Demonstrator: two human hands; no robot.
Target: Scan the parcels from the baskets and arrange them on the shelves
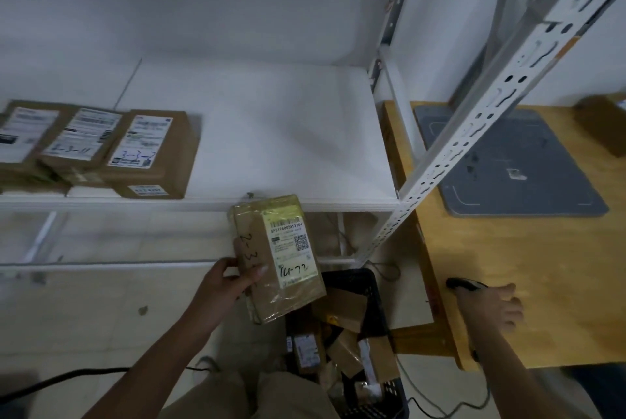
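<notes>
Your left hand (227, 283) holds a brown cardboard parcel wrapped in yellowish tape (279, 256) in the air just in front of the white shelf board (271, 134), thumb across the face beside the white label, the other fingers curled round its left edge. Your right hand (491, 303) rests, fingers loosely spread, on the black handheld scanner (464, 283) lying on the light wooden table (542, 249)

The hold is one-handed, at one edge only, and the tape looks slick; the far corner may sag and the parcel slide out, dropping into the black plastic basket (372, 286) of unsorted parcels directly below, where it could be mixed up with them

Lifted carelessly, its top edge could catch the front lip of the shelf. Pushed in too far left, it may nudge the three labelled cardboard boxes (149, 154) at the shelf's left end, one of which already leans on its neighbour

The slotted white steel upright (474, 134) stands between shelf and table; a hurried swing of your right arm could strike it, or sweep the scanner off the table edge, which is near
</notes>
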